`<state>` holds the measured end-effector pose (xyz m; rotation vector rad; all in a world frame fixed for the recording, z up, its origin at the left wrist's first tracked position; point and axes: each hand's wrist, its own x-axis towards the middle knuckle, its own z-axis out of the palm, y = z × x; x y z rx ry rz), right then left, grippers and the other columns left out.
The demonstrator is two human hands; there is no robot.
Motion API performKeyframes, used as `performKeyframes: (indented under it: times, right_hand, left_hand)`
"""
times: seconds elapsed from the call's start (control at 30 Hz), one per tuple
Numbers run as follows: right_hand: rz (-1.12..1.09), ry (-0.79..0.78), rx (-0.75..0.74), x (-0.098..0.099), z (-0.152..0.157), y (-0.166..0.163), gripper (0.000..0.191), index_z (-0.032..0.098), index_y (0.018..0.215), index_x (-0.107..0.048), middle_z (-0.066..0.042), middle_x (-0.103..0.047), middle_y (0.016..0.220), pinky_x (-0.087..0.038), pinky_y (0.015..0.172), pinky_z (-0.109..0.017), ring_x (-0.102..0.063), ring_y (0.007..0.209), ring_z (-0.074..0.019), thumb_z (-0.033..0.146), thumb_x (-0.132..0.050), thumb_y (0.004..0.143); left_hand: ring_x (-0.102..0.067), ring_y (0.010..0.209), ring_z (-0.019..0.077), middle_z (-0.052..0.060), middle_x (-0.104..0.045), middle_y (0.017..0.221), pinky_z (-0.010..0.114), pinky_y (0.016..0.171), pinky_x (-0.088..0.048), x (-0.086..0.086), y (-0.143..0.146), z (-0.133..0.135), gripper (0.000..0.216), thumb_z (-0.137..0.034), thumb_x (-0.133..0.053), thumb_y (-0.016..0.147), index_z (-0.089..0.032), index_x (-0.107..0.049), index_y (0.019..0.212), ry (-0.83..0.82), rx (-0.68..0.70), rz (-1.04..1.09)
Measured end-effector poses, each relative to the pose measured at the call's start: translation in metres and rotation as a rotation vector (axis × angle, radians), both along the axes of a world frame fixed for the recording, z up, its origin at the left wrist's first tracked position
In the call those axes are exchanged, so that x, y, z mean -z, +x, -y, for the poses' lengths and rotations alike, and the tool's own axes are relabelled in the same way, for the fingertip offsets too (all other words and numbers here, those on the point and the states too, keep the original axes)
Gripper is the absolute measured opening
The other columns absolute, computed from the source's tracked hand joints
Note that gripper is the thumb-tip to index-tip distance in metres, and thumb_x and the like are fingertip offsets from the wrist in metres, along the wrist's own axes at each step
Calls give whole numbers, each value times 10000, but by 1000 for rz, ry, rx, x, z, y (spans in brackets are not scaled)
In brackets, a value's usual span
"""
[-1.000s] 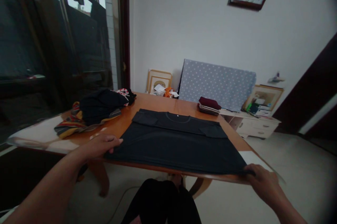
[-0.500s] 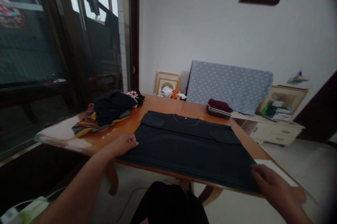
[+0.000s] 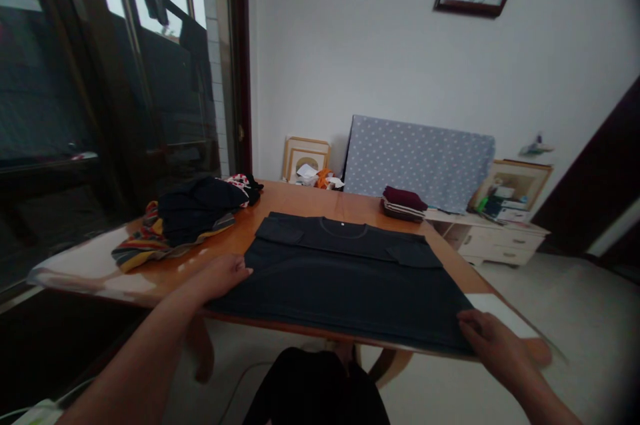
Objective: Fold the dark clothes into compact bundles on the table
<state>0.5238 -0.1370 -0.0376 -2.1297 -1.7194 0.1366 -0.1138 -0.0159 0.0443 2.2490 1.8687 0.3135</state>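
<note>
A dark long-sleeved shirt (image 3: 340, 288) lies spread flat on the wooden table, its neckline towards the far side and both sleeves folded inward across the body. At its left edge my left hand (image 3: 227, 275) is closed, fingertips pinching the side of the fabric. My right hand (image 3: 487, 335) grips the opposite edge near the front right corner, thumb and fingers pressed together. The fabric between the two hands lies mostly smooth, and its hem runs along the table's near edge.
A heap of unfolded clothes (image 3: 195, 212) lies on the table's left. Folded garments (image 3: 404, 203) are stacked at the far side. Behind stand a spotted blue cloth (image 3: 420, 162) over a panel and a white cabinet (image 3: 500, 242). A white sheet (image 3: 500, 315) lies at the table's right.
The view has swung slightly right, so everything sits further left. My right hand has come to the shirt's right edge; my left hand stays at the left edge.
</note>
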Motion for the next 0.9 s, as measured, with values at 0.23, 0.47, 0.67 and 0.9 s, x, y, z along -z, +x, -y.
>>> performKeyframes:
  times: [0.23,0.47,0.67,0.9]
  right_hand:
    - [-35,27,6,5,-4,6,418,237,1018,-712,-69,-727,958,-517,792,-360,-686,890,-260,544,-505,824]
    - [-79,94,8,4,-1,2,408,231,974,-713,-80,-738,955,-531,778,-350,-690,892,-268,553,-527,805]
    - [-114,113,16,0,2,-3,372,237,925,-709,-79,-736,911,-528,727,-341,-684,830,-260,542,-536,799]
    - [-108,-49,-1,-6,-5,-6,347,239,951,-659,-41,-697,825,-487,707,-337,-654,779,-235,514,-469,861]
  left_hand:
    - [-616,746,200,25,-677,801,283,589,-329,-2,16,-25,326,-524,-525,853,-223,-628,782,-20,21,-25]
    - [-627,785,215,55,-688,856,286,598,-363,-9,36,-65,230,-431,-573,843,-218,-658,828,44,44,-51]
    - [-625,901,208,68,-677,983,288,741,-427,-2,62,-115,146,-297,-545,862,-225,-663,908,171,61,-23]
    - [-628,849,211,70,-661,917,293,725,-435,12,84,-159,123,-306,-582,827,-223,-671,812,136,113,-18]
